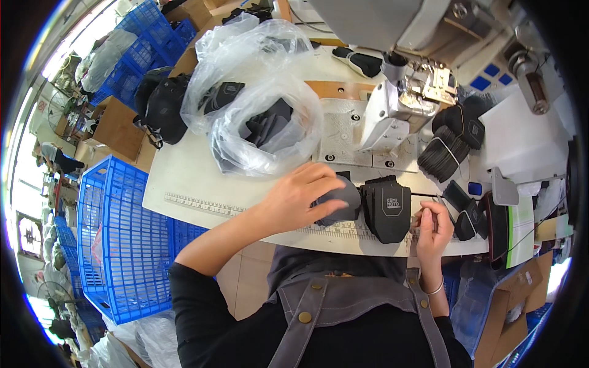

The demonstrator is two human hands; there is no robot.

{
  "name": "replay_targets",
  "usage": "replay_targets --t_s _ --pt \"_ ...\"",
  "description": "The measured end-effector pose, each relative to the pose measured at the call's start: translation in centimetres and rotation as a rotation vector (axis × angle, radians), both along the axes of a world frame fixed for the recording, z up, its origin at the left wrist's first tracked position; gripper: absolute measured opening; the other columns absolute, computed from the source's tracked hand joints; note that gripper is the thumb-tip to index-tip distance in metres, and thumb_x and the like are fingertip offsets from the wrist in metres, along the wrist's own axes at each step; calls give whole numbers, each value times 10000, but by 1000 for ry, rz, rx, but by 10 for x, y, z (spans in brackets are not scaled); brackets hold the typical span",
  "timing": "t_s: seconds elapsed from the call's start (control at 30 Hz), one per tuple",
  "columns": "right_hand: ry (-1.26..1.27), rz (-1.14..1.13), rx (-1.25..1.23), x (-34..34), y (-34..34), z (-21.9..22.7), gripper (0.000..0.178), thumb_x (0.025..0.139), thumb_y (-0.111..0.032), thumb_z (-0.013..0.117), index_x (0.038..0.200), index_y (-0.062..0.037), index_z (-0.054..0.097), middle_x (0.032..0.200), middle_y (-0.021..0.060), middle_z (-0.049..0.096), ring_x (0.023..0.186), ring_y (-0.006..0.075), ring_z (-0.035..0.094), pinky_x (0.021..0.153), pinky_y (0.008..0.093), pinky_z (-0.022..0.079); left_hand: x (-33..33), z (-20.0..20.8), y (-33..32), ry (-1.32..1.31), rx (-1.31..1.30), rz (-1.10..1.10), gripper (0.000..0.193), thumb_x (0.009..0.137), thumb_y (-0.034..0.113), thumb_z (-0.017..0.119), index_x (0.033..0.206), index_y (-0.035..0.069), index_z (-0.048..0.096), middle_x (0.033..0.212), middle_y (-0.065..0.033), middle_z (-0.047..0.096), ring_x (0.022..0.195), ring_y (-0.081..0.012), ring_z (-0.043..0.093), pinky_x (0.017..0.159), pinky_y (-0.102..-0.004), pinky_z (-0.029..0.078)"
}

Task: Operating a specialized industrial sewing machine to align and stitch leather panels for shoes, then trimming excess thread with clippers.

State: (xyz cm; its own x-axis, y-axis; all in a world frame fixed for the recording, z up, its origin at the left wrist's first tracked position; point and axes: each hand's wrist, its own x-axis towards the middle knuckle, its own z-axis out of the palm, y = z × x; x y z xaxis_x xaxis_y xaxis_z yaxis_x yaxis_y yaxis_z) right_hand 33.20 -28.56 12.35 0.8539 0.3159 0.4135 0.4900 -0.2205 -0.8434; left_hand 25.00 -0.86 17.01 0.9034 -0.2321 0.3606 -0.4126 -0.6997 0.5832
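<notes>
My left hand (305,195) reaches over a small pile of dark grey fabric pieces (346,202), its thumb and fingers spread apart at the pile's left side. Just right of that pile lies a stack of black, shield-shaped fabric pieces (388,211) with pale stitching and a printed mark on the top one. Beyond the stack, my right hand (433,228) hovers at the table's front edge with curled fingers. A thin, pointed metal tool seems to stick out by its fingertips, though most of it is hidden.
A sewing machine (392,113) stands behind the stack. Clear plastic bags (264,141) with dark pieces lie at the far left. Tied black pieces (443,156) sit right of the machine. A ruler strip (202,203) runs along the table edge, beside a blue crate (123,245).
</notes>
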Motion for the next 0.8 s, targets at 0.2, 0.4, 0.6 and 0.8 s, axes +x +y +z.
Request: replay_targets --t_s 0.2,0.4,0.6,0.8 --pt "-198 102 -51 8 -2 35 204 781 -35 522 974 15 567 899 121 556 701 158 519 606 257 429 28 3 -6 110 313 -135 674 658 356 725 1194 27 481 1098 -147 482 1006 -307 455 866 -383 377" --pt "-242 115 -134 10 4 36 209 790 -41 516 986 10 567 934 132 563 745 186 539 609 259 433 45 21 5 275 186 -79 588 615 295 773 1066 15 522 974 -120 511 856 -259 493 753 -320 421" --pt "-167 31 -116 3 -3 19 163 807 -40 506 943 18 573 916 130 571 755 190 537 631 261 425 26 5 8 404 19 119 542 607 301 798 976 13 525 855 -85 531 695 -160 489 617 -284 428" --pt "-135 19 -110 1 -4 6 130 831 -41 501 919 22 573 892 122 576 731 177 533 631 251 418 19 -7 2 425 -82 260 518 601 262 809 952 15 519 758 -46 510 615 -131 468 557 -265 405"
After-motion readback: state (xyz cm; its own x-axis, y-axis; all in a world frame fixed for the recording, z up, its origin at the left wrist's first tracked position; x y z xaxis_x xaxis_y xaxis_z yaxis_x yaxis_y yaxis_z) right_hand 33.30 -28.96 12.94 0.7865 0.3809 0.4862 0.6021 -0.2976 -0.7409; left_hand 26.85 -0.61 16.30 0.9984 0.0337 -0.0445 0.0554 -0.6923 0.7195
